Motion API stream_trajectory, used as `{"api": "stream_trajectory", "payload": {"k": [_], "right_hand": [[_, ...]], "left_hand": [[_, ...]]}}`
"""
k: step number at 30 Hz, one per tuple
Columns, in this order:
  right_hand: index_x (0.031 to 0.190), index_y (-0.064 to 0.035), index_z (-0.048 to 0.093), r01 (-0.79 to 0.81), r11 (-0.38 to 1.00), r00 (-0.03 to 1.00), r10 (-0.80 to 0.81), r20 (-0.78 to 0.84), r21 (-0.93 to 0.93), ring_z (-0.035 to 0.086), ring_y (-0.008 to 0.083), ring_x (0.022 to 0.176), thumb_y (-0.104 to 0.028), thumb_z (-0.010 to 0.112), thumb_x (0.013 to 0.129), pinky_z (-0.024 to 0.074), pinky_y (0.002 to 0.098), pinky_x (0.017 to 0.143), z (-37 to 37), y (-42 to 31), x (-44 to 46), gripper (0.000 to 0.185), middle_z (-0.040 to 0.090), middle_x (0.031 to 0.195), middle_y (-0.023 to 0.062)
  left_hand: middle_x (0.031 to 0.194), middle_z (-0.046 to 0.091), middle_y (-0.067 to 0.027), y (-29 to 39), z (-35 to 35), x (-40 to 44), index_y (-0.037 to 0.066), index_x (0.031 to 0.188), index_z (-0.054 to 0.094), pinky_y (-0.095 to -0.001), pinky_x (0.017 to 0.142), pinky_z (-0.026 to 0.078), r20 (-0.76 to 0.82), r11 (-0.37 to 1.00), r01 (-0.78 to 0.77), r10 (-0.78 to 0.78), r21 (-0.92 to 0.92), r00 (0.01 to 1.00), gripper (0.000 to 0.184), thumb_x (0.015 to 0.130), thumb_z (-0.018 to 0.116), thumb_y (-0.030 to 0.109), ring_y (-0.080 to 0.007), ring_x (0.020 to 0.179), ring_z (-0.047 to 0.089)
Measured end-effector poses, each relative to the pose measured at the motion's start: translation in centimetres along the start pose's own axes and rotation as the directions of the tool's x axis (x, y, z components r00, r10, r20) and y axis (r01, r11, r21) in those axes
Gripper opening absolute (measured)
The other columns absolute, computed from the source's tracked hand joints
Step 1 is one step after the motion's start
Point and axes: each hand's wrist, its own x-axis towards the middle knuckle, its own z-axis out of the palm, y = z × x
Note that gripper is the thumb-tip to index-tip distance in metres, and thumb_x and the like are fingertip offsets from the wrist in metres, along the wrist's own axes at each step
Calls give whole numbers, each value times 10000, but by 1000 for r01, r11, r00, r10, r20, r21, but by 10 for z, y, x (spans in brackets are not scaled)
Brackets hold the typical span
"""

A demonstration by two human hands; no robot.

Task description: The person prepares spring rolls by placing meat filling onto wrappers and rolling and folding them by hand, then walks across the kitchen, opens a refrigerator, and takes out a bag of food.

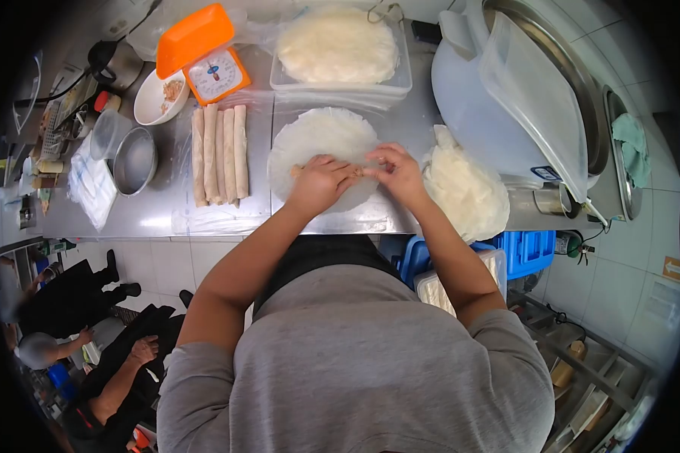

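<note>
On the steel table lies a thin round pastry wrapper (321, 132) with a line of brownish filling (298, 170) across its lower half. My left hand (325, 183) rests over that filling, its fingers close together and curved down onto it. At the right end of the filling, my right hand (397, 175) pinches with thumb and fingertips. Much of the filling is hidden beneath my left hand. Several long rolled pastries (219, 155) lie side by side to the left. A loose pile of pale wrappers (465, 189) sits just right of my right hand.
Behind are a tub (408, 79) of wrappers and an orange scale (217, 73). A white bowl (147, 113) and a metal bowl (134, 162) stand left. A large translucent container (468, 98) takes the right. Co-workers (121, 370) are at lower left.
</note>
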Motion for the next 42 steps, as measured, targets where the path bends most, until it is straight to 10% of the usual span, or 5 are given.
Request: {"api": "stream_trajectory", "payload": {"k": [8, 14, 23, 42], "right_hand": [[872, -27, 675, -59, 952, 998, 63, -4, 299, 591, 135, 702, -12, 738, 751, 479, 251, 646, 19, 20, 7, 137, 606, 828, 61], [991, -42, 665, 300, 953, 947, -294, 130, -29, 626, 252, 852, -27, 760, 699, 516, 339, 743, 75, -1, 24, 308, 623, 935, 116], [1237, -132, 558, 316, 893, 942, -256, 216, -322, 523, 295, 1113, -162, 798, 648, 369, 435, 979, 93, -4, 32, 637, 594, 1135, 82], [1313, -148, 505, 322, 934, 934, -286, 215, -156, 598, 360, 890, -95, 639, 823, 480, 444, 779, 116, -13, 19, 511, 618, 912, 161]], "left_hand": [[1120, 622, -108, 5, -19, -2, 88, 1101, 670, -397, 934, 404, 16, 985, 120, -119, -124, 993, 487, 670, 817, 262, -287, 1040, 562], [1119, 612, -95, -25, -42, -34, 106, 1111, 670, -419, 989, 344, 131, 966, 246, -254, 73, 958, 517, 645, 834, 258, -284, 1091, 538], [1104, 651, -42, -16, -51, -32, 103, 1022, 700, -400, 962, 347, 42, 999, 37, -38, 17, 998, 251, 778, 722, 157, -258, 1074, 559], [1057, 632, -93, -47, -66, -61, 50, 968, 690, -396, 897, 454, 37, 971, 238, -239, 40, 970, 279, 706, 779, 88, -307, 1010, 571]]}}
